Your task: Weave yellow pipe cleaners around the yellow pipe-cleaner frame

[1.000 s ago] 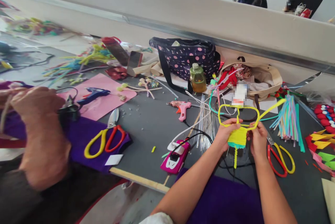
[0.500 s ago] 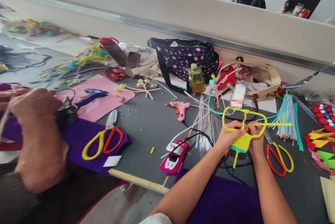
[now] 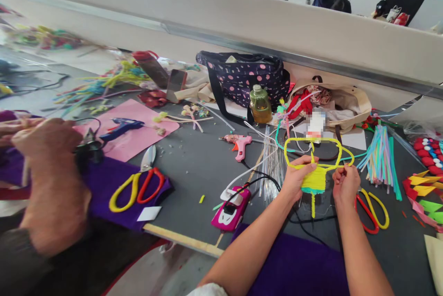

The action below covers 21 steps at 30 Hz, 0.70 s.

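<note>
A yellow pipe-cleaner craft [image 3: 315, 178] hangs over the table. It has a wide wire-like loop on top, a flat wrapped yellow body with a teal band, and a short stem below. My left hand [image 3: 296, 178] grips the left side of its body, thumb in front. To the right, my right hand [image 3: 347, 181] pinches a yellow pipe-cleaner strand [image 3: 351, 155] that curves out from the loop. Red-and-yellow scissors [image 3: 372, 213] lie just beyond my right wrist, partly covered by it.
Pastel pipe cleaners [image 3: 379, 157] are bunched at right. A pink glue gun [image 3: 241, 145], thin wires [image 3: 272, 166] and a magenta car-shaped device [image 3: 231, 208] lie left of my arms. Behind stand a bottle [image 3: 260, 105] and a dark bag [image 3: 238, 74]. A co-worker's hand [image 3: 44, 139] is at far left.
The strand that stuck out straight to the right is now bent round into a curve. My right hand has moved away from the craft's body, rightward; my left hand keeps its grip.
</note>
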Tool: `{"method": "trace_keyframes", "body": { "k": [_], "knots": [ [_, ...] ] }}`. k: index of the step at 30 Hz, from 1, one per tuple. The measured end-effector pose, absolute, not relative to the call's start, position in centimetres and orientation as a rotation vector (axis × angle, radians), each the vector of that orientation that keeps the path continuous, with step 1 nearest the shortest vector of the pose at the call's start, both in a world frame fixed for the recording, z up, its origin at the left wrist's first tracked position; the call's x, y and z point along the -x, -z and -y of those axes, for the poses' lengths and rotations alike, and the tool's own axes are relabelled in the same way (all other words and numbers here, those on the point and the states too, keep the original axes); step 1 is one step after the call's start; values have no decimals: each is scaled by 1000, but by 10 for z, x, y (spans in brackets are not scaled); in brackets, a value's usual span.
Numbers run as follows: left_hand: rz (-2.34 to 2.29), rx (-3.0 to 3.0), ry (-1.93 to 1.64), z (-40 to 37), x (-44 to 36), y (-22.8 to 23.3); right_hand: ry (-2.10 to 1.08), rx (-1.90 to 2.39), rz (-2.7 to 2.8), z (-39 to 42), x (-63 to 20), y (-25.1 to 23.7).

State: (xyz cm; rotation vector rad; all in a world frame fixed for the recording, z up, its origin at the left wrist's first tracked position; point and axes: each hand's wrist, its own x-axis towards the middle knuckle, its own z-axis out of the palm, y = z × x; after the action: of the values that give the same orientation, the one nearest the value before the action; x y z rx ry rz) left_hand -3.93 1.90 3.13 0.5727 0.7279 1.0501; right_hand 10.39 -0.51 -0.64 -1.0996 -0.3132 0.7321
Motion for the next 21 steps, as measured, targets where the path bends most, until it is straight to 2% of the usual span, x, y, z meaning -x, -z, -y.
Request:
{"method": "trace_keyframes", "body": {
  "k": [5,14,21],
  "knots": [
    [-757,-487,-1115,-21,40,-32,-672,1019,311,8,-112,-2],
    [-665,-520,-1119,-20,42,-34,-1162,1019,531,16,-77,-22],
    [-599,-616,-1087,-17,42,-33,-1100,1004,658,20,-72,-19]
  ]
}}
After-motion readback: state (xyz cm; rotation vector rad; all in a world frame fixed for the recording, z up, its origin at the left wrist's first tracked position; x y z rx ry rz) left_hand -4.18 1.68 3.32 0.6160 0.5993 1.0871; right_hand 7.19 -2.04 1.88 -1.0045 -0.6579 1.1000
